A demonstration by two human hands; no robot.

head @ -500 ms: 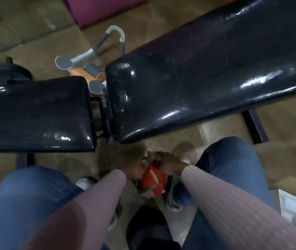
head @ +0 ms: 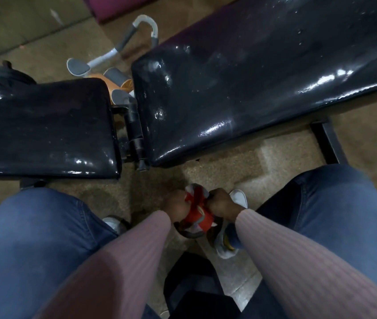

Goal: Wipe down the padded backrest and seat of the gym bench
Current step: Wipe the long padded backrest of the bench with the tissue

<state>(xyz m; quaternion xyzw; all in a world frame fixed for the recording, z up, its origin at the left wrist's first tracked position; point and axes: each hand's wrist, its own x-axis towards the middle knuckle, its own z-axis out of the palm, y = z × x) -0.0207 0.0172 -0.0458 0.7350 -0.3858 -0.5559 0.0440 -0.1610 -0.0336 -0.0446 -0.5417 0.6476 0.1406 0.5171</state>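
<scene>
The gym bench lies across the view: its black padded seat [head: 42, 125] at the left and its long black padded backrest [head: 251, 84] at the right, both glossy and wet-looking, joined by a black hinge bracket [head: 134, 139]. Low between my knees, my left hand [head: 176, 208] and my right hand [head: 222, 203] both grip a bunched red and white cloth [head: 200, 210], one at each end. The hands are below the bench edge, apart from the pads.
A grey and orange exercise device [head: 113, 65] lies on the brown floor behind the bench. A black bench leg [head: 330, 143] stands at the right. A dark object [head: 192, 286] sits on the floor between my legs. My white shoes [head: 238, 196] are near the hands.
Both hands have drawn closer together around the cloth, and the view has shifted slightly; the bench has not moved.
</scene>
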